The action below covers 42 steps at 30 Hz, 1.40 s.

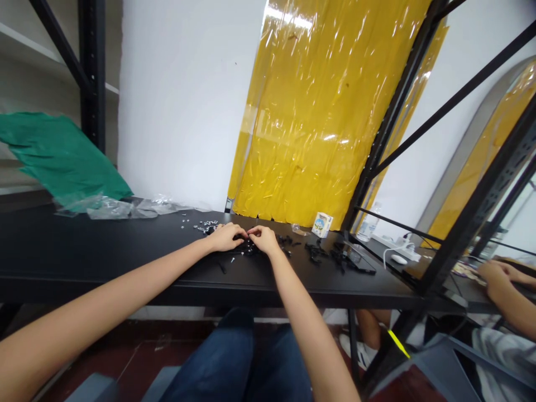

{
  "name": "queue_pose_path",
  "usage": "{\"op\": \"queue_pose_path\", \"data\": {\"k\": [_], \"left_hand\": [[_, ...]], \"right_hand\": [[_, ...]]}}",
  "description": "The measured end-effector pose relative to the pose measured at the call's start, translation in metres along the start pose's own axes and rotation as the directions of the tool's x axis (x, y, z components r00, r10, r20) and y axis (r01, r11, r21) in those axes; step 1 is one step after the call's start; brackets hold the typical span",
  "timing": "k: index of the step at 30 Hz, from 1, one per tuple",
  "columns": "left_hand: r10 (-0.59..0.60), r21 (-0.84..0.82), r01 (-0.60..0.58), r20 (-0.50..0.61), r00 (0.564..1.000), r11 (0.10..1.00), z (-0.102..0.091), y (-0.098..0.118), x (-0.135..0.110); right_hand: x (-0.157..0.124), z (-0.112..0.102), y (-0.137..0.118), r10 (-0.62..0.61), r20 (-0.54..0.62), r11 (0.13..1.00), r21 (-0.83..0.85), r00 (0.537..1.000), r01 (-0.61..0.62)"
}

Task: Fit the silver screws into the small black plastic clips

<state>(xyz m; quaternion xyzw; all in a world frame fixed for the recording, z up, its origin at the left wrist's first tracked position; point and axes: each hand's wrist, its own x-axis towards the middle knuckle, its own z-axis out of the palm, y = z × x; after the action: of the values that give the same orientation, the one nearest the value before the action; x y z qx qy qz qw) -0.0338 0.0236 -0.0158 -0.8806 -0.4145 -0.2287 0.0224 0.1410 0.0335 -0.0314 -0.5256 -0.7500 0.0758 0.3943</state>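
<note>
My left hand [227, 237] and my right hand [263, 238] meet over the black table [163, 248], fingertips bent inward and close together. Both are closed in a pinch, but whatever lies between the fingers is too small to name. Below and around them lie small dark parts [250, 247] with silvery bits among them. Left of my left hand is a scatter of small silvery pieces [208, 225]. A thin black piece [222, 268] lies nearer the table's front edge, and a small light screw-like piece [233, 259] rests just below my hands.
Black plastic parts [316, 252] and a dark flat tray-like item [360, 261] lie to the right. Behind them stands a small printed box [321, 224]. Clear plastic bags [111, 207] lie back left. A black rack post [387, 120] rises at right; beyond it, a person's hands [500, 273] are visible.
</note>
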Motion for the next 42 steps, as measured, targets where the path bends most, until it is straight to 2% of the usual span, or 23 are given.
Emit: {"op": "queue_pose_path", "data": {"k": [4, 8, 11, 15, 18, 22, 24, 33, 42], "left_hand": [[0.002, -0.11, -0.005, -0.032, 0.999, 0.994, 0.001, -0.001, 0.001], [-0.146, -0.4, 0.078, -0.143, 0.979, 0.913, 0.001, -0.006, 0.005], [-0.282, -0.619, 0.118, -0.175, 0.943, 0.777, -0.001, -0.008, 0.008], [-0.349, -0.797, 0.103, -0.14, 0.927, 0.595, -0.005, -0.004, 0.008], [-0.395, -0.886, 0.115, -0.081, 0.915, 0.449, -0.008, 0.001, 0.005], [-0.418, -0.955, 0.139, 0.017, 0.908, 0.264, -0.009, 0.005, 0.002], [-0.421, -0.959, 0.142, 0.026, 0.907, 0.246, -0.009, 0.005, 0.001], [-0.409, -0.942, 0.169, 0.039, 0.912, 0.288, -0.008, 0.007, 0.004], [-0.387, -0.94, 0.163, 0.036, 0.921, 0.3, -0.011, 0.009, 0.001]], "right_hand": [[0.0, -0.001, -0.003, 0.008, -0.002, 1.0, -0.009, 1.0, -0.008], [0.001, -0.002, -0.007, 0.034, -0.03, 0.996, 0.079, 0.999, -0.031], [0.004, -0.001, -0.007, 0.044, -0.042, 0.965, 0.261, 0.998, -0.031], [0.007, 0.003, -0.005, 0.021, -0.022, 0.857, 0.515, 1.0, -0.006], [0.008, 0.003, -0.005, -0.006, -0.031, 0.805, 0.593, 0.999, 0.023], [0.006, 0.001, -0.008, -0.012, -0.04, 0.785, 0.619, 0.999, 0.034], [0.005, 0.0, -0.01, 0.001, -0.053, 0.798, 0.602, 0.999, 0.031], [0.003, -0.002, -0.012, 0.02, -0.138, 0.808, 0.586, 0.99, 0.066], [0.004, -0.005, -0.013, 0.035, -0.125, 0.813, 0.58, 0.991, 0.044]]}}
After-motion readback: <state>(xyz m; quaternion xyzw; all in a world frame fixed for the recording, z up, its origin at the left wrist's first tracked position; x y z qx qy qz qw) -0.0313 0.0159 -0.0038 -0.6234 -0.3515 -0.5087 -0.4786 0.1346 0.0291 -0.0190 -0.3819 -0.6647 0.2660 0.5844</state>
